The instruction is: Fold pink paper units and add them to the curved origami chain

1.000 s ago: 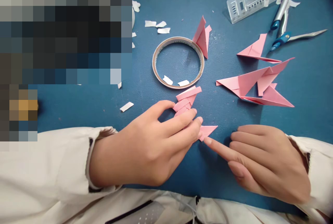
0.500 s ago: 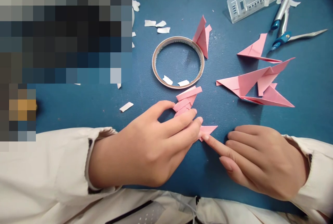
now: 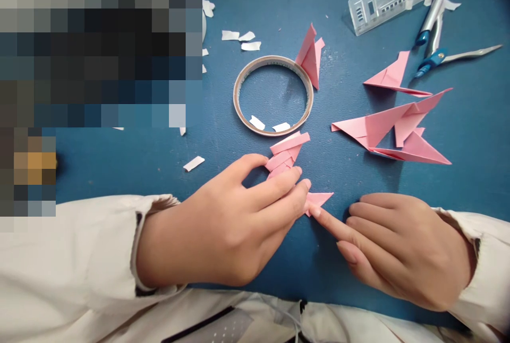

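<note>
A folded pink paper (image 3: pixel 286 158) with stacked pleats lies on the blue table near me. My left hand (image 3: pixel 223 221) is closed over it, its thumb at the left edge and fingers across the middle, hiding that part. A pointed pink tip (image 3: pixel 322 198) shows beyond those fingers. On this tip rests the stretched index finger of my right hand (image 3: pixel 402 247); the thumb is apart, the other fingers are bent, and nothing is gripped. Other folded pink pieces stand about: one (image 3: pixel 313 59) against the tape ring (image 3: pixel 237 96), others (image 3: pixel 392 120) at the right.
Open scissors (image 3: pixel 438 56) with blue and silver handles lie at the upper right, beside a clear plastic ruler (image 3: pixel 382 3). White paper scraps (image 3: pixel 194 163) are scattered on the table (image 3: pixel 263 8). The upper left is blurred into blocks.
My right hand has shifted very slightly down and right at the wrist, its fingertip still on the pink tip. Otherwise nothing visibly differs.
</note>
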### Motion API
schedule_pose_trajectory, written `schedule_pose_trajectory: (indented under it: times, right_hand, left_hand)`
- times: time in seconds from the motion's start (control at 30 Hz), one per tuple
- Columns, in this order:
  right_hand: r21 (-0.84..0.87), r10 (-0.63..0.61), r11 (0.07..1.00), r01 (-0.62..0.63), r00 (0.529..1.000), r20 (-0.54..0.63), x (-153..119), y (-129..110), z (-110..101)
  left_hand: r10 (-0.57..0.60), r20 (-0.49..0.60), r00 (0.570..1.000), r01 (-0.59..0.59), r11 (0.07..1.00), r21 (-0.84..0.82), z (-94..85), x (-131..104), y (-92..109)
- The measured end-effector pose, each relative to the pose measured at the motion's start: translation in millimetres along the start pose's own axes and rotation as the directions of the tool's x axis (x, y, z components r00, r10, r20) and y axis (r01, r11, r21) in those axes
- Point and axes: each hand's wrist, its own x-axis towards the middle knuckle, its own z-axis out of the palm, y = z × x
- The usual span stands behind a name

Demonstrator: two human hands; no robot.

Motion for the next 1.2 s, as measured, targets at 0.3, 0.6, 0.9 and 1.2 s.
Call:
schedule_pose_trajectory:
  times: [0.3,0.6,0.9,1.2]
  right_hand:
    - [0.002,0.003,1.0,-0.003,1.0,-0.003,-0.4,-0.3,-1.6]
    - [-0.081,0.102,0.991,-0.109,0.991,-0.092,-5.7,-8.0,-1.2]
    - [-0.088,0.015,0.996,-0.022,0.997,-0.069,-7.2,0.3,5.1]
    - [-0.115,0.067,0.991,-0.075,0.995,-0.073,-7.3,-8.6,-3.0]
  left_hand:
    - [0.0,0.003,1.0,0.0,1.0,0.013,-1.1,2.1,-0.7]
    - [0.012,0.031,0.999,-0.013,0.999,0.034,-6.6,3.0,-0.5]
    - [0.005,0.035,0.999,-0.007,0.999,0.04,-7.0,5.5,0.0]
    - [0.004,0.024,1.0,-0.005,0.999,0.042,-6.6,4.5,0.0]
